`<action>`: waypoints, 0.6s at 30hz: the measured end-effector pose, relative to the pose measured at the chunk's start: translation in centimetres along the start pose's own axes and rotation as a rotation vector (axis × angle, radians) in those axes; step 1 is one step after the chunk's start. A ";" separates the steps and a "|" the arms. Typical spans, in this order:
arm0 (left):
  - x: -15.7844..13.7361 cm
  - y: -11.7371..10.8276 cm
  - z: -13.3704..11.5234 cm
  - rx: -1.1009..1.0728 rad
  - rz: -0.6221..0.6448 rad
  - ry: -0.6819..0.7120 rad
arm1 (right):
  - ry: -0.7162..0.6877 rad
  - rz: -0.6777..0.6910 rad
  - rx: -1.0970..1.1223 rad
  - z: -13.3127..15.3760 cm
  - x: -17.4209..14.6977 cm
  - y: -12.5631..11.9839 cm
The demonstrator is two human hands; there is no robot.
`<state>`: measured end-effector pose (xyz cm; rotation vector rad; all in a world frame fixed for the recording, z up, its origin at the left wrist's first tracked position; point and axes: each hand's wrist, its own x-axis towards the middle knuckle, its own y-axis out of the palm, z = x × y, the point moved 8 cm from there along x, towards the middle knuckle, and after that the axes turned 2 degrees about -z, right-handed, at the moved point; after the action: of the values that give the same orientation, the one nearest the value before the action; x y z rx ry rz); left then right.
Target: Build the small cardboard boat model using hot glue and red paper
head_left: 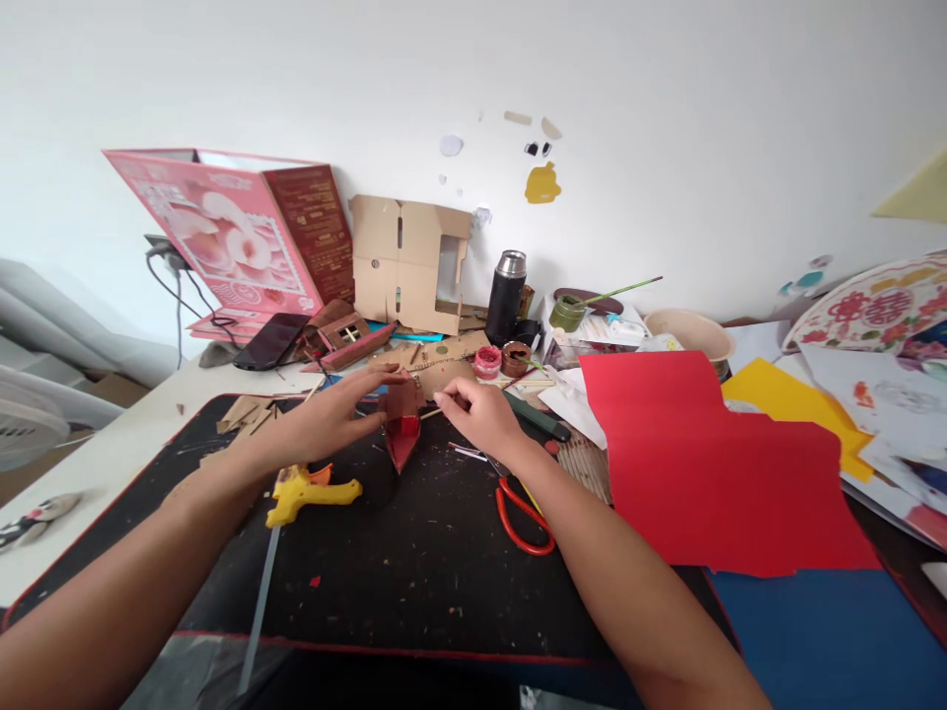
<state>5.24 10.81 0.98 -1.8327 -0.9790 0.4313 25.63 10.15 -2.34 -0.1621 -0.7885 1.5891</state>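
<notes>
We see a small red paper boat model [401, 434] standing on the black mat [414, 572] that covers the table [110, 454], near the mat's far edge at about twelve o'clock from us. Its hull is deep red, narrowing to a pointed end that faces us, and a paler, brownish upright piece rises from its middle; that upper part is blurred, so we cannot tell its exact shape. The left hand [336, 414] reaches in from nine o'clock of the model, fingers stretched and curved over its top, touching the upright piece. The right hand [480, 414] comes in from three o'clock, its fingertips pinched together on a thin stick [433, 409] just beside the model's top.

A yellow hot glue gun [311, 490] lies on the mat at about eight o'clock of the model, under the left wrist. Red-handled scissors [522, 513] lie at about four o'clock, beneath the right forearm. A large red paper sheet [702, 473] spreads out at three o'clock, with a yellow sheet [799, 404] behind it. At twelve o'clock, against the wall, stand a folded cardboard piece [406, 261] and a black thermos flask [507, 296], with a small pot of red paint [487, 361] in front of them.
</notes>
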 end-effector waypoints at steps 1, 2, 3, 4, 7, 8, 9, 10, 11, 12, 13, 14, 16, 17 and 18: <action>-0.3 -0.5 0.1 0.000 -0.036 -0.013 | -0.011 -0.003 -0.005 0.1 0.0 -0.1; -0.8 -1.0 0.2 -0.001 -0.069 -0.027 | -0.021 -0.006 -0.014 0.2 0.0 -0.3; -1.2 -1.5 0.2 -0.004 -0.092 -0.039 | -0.026 -0.009 -0.026 0.3 0.0 -0.4; -1.7 -1.9 0.3 -0.007 -0.108 -0.051 | -0.027 -0.012 -0.038 0.4 0.1 -0.5; -3.1 -3.1 0.3 -0.012 -0.141 -0.074 | -0.013 0.008 -0.050 0.5 0.1 -0.5; -3.5 -3.5 0.3 -0.012 -0.151 -0.079 | -0.008 0.032 -0.054 0.6 0.1 -0.3; -3.8 -3.8 0.4 -0.016 -0.163 -0.083 | 0.000 0.063 -0.061 0.7 0.1 -0.1; -4.1 -4.1 0.4 -0.023 -0.179 -0.088 | 0.010 0.098 -0.069 0.7 0.0 0.1; -4.4 -4.4 0.5 -0.033 -0.192 -0.097 | 0.022 0.135 -0.077 0.8 -0.2 0.3; -4.6 -4.5 0.7 -0.043 -0.203 -0.113 | 0.034 0.169 -0.090 0.8 -0.4 0.4; -4.9 -4.6 0.9 -0.054 -0.211 -0.130 | 0.042 0.200 -0.109 0.9 -0.6 0.5; -5.1 -4.6 1.1 -0.067 -0.218 -0.144 | 0.048 0.222 -0.132 1.0 -0.9 0.4; -5.5 -4.5 1.4 -0.096 -0.229 -0.151 | 0.058 0.238 -0.187 1.1 -1.6 -0.1; -5.7 -4.3 1.5 -0.111 -0.233 -0.145 | 0.069 0.229 -0.211 1.1 -2.0 -0.6; -5.9 -4.2 1.6 -0.125 -0.234 -0.134 | 0.088 0.215 -0.231 1.0 -2.4 -1.2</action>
<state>-1.23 8.03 3.17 -1.7902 -1.3222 0.3591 26.56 7.53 -1.69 -0.4951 -0.9079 1.6759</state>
